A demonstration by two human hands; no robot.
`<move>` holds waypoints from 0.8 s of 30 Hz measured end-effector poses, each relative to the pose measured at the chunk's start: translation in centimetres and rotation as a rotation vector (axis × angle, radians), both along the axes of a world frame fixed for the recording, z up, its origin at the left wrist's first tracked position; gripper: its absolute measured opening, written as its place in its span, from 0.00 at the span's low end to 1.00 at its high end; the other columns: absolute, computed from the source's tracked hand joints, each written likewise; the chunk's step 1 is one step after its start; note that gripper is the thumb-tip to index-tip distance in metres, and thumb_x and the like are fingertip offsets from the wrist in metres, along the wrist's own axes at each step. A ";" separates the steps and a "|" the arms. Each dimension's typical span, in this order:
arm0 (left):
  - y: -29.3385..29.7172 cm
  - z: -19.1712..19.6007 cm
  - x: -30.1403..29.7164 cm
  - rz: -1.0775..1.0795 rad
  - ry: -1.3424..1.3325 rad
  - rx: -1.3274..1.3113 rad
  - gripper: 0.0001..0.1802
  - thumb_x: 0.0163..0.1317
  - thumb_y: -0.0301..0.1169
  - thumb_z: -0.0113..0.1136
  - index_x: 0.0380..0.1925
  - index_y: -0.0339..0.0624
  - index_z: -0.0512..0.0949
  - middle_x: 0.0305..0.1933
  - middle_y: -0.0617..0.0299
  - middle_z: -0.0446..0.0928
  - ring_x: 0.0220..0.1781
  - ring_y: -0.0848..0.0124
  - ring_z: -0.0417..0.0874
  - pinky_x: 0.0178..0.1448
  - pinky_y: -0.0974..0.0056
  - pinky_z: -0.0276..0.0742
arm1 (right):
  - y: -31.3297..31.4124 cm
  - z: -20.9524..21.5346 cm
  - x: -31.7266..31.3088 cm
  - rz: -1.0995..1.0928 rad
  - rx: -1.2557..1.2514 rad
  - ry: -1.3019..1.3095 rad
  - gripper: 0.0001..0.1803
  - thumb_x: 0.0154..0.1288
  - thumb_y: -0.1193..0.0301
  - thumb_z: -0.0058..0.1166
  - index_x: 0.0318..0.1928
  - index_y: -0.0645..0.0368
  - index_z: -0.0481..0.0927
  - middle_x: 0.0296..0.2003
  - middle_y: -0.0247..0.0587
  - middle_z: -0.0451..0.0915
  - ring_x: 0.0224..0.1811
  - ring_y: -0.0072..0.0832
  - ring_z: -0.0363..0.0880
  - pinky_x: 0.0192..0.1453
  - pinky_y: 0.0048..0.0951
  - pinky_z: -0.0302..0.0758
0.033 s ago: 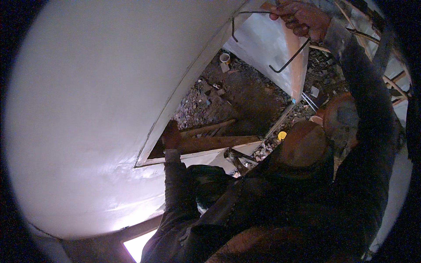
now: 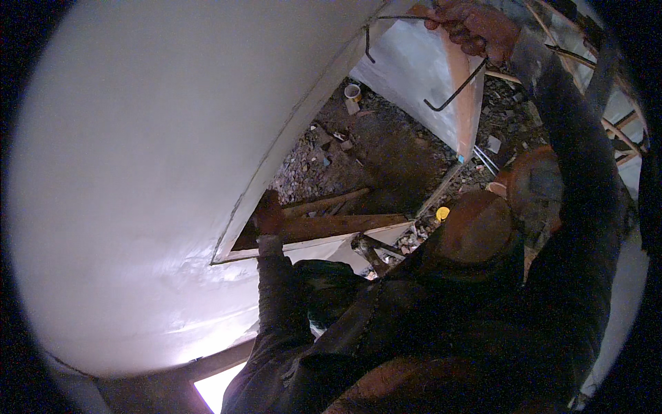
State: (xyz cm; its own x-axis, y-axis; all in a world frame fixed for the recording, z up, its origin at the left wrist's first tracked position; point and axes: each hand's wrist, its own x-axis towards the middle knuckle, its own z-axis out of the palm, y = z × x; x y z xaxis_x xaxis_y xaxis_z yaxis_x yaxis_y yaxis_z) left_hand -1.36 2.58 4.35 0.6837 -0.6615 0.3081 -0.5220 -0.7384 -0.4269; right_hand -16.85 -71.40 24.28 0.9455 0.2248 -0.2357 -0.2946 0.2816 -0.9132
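Observation:
At the top right, my right hand [image 2: 477, 31] is raised with its fingers curled round a dark bent metal rod [image 2: 463, 85]. One hooked end of the rod points down below the hand. Another thin bent length shows to the left, beside the white wall's edge. My left hand [image 2: 269, 211] is at the lower left corner of the opening, by a wooden board [image 2: 331, 225]. It lies in deep shadow, and its fingers cannot be made out. A white panel with a tan edge [image 2: 463, 69] stands below the right hand.
A large smooth white wall [image 2: 152, 159] fills the left side. Through the opening, rubble [image 2: 301, 165] and a small white bucket [image 2: 352, 92] lie on the dark ground. A yellow round thing [image 2: 443, 214] and an orange-rimmed round container [image 2: 541, 181] are near my body.
The bent rod's far hooked end has shifted very slightly upward. Both hands stay nearly where they were.

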 end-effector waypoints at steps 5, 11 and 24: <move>-2.7 2.0 -0.6 0.109 0.112 0.139 0.19 0.67 0.34 0.57 0.57 0.44 0.78 0.56 0.43 0.81 0.58 0.44 0.83 0.63 0.41 0.78 | -2.3 0.2 -0.4 -0.071 -0.004 -0.045 0.13 0.78 0.66 0.53 0.49 0.64 0.76 0.19 0.19 0.61 0.16 0.14 0.61 0.19 0.23 0.61; -1.6 1.4 0.0 0.152 0.056 0.096 0.18 0.69 0.34 0.55 0.57 0.45 0.78 0.57 0.43 0.81 0.58 0.42 0.83 0.61 0.41 0.79 | -7.9 -1.5 0.3 -0.108 0.017 -0.087 0.16 0.76 0.65 0.55 0.55 0.63 0.77 0.22 0.22 0.66 0.18 0.15 0.62 0.21 0.24 0.62; -1.5 2.2 -0.7 0.179 0.068 0.214 0.28 0.66 0.41 0.59 0.66 0.49 0.74 0.67 0.48 0.77 0.69 0.52 0.77 0.70 0.46 0.75 | -9.9 -6.8 -9.3 -0.854 -0.537 -0.158 0.20 0.73 0.56 0.58 0.56 0.54 0.80 0.26 0.19 0.68 0.15 0.10 0.50 0.17 0.19 0.50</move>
State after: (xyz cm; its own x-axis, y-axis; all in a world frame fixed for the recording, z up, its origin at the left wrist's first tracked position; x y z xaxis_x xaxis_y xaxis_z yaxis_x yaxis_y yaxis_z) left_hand -2.05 1.08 6.59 0.8099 -0.5734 0.1235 -0.4243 -0.7181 -0.5516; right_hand -26.19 -81.25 17.44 0.7697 -0.6375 0.0347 -0.0523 -0.1171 -0.9917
